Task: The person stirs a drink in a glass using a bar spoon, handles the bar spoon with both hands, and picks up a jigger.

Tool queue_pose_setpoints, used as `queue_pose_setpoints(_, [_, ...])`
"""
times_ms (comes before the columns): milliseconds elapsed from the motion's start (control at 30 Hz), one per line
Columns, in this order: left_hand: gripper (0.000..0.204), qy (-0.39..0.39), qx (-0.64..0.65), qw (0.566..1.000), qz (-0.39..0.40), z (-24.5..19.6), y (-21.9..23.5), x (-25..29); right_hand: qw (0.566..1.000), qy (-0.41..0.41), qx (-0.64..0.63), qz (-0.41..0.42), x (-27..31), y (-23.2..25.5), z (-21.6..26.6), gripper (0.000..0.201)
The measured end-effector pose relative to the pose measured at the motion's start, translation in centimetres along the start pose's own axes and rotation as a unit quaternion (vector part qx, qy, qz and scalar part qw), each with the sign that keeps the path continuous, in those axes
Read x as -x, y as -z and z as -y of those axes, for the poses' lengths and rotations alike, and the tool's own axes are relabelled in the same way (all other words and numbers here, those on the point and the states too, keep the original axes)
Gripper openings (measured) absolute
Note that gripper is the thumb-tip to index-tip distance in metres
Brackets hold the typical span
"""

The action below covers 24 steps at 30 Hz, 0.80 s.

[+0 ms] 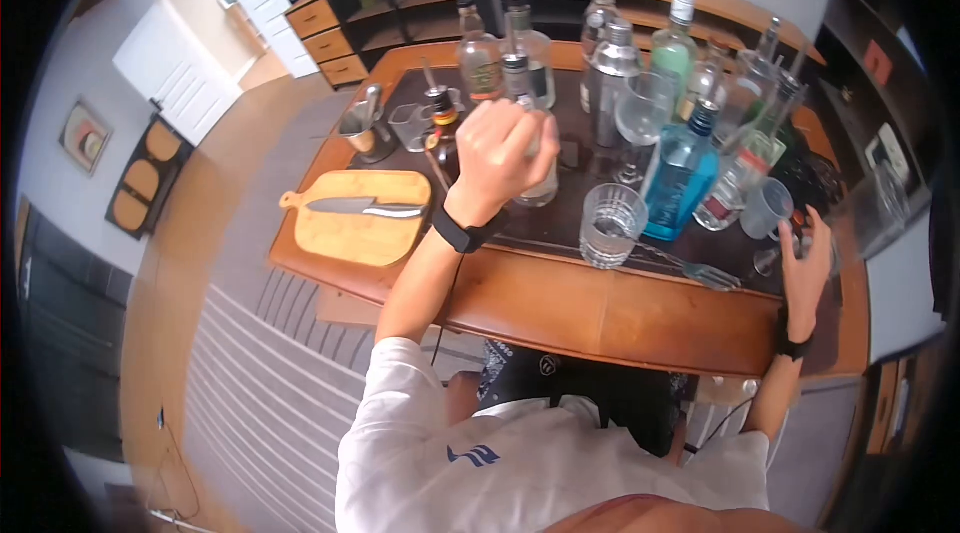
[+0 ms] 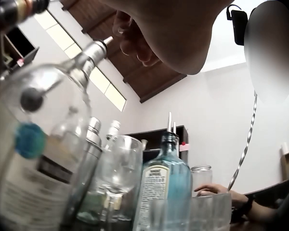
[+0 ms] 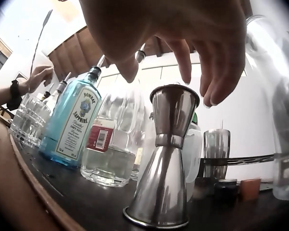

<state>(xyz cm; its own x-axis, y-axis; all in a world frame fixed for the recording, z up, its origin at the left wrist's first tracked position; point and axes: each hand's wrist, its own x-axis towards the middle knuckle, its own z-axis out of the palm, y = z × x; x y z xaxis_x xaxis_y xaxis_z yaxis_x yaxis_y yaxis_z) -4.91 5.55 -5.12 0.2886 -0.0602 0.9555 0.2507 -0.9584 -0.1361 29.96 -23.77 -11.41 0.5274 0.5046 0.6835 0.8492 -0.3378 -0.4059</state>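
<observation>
My left hand (image 1: 503, 158) hangs in the air with its fingers loosely curled, in front of a clear bottle (image 1: 540, 195). In the left wrist view its fingers (image 2: 135, 45) hold nothing, beside the pourer of a clear bottle (image 2: 36, 173). My right hand (image 1: 808, 261) is at the table's right side; in the right wrist view it (image 3: 178, 29) hovers with thumb and fingers apart above a steel double jigger (image 3: 166, 154). Any contact with the jigger is not plain. A twisted bar spoon (image 1: 712, 276) leans out of a cut glass (image 1: 610, 225) between my hands.
A blue bottle (image 1: 680, 173) stands right of the cut glass, with several other bottles, a shaker (image 1: 608, 83) and a stemmed glass (image 1: 643, 108) around it. On the left, a knife (image 1: 350, 206) lies on a wooden board (image 1: 365, 240), near a metal cup (image 1: 366, 133).
</observation>
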Motion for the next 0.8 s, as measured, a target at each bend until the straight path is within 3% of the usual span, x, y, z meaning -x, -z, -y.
queue_pose_setpoints(100, [0.009, 0.046, -0.077, 0.995, -0.05, 1.8, 2.4, 2.1, 1.0, -0.015, 0.017, 0.022, 0.3, -0.3, -0.7, 0.05])
queue_pose_setpoints(200, [0.033, 0.093, -0.135, 0.983, -0.079, 3.4, 3.6, 4.5, 0.999, -0.012, 0.021, 0.027, 0.6, -0.8, -1.3, 0.052])
queue_pose_setpoints(267, [0.039, 0.146, -0.129, 0.977, -0.087, 3.8, 4.1, 5.5, 0.999, 0.002, 0.029, 0.026, 0.8, -0.9, -1.4, 0.053])
queue_pose_setpoints(367, [0.053, 0.27, -0.081, 0.957, -0.074, 3.6, 4.7, 7.5, 0.996, -0.045, 0.024, 0.07, 1.0, -0.9, -1.4, 0.051])
queue_pose_setpoints(433, [0.057, 0.299, -0.069, 0.949, -0.07, 3.6, 4.8, 8.5, 0.996, -0.03, 0.024, 0.082, 1.1, -1.1, -2.2, 0.05])
queue_pose_setpoints(500, [0.066, 0.382, 0.006, 0.924, -0.034, 3.8, 4.6, 9.6, 0.996, 0.018, 0.038, 0.084, 1.2, -1.0, -2.5, 0.044])
queue_pose_setpoints(667, [0.067, 0.404, 0.016, 0.914, 0.006, 4.7, 3.9, 10.8, 0.991, 0.009, 0.028, 0.131, 1.1, -0.9, -2.8, 0.041])
queue_pose_setpoints(800, [0.063, 0.375, -0.004, 0.927, 0.024, 4.6, 4.1, 10.5, 0.983, -0.021, 0.023, 0.183, 1.0, 0.8, 0.1, 0.039])
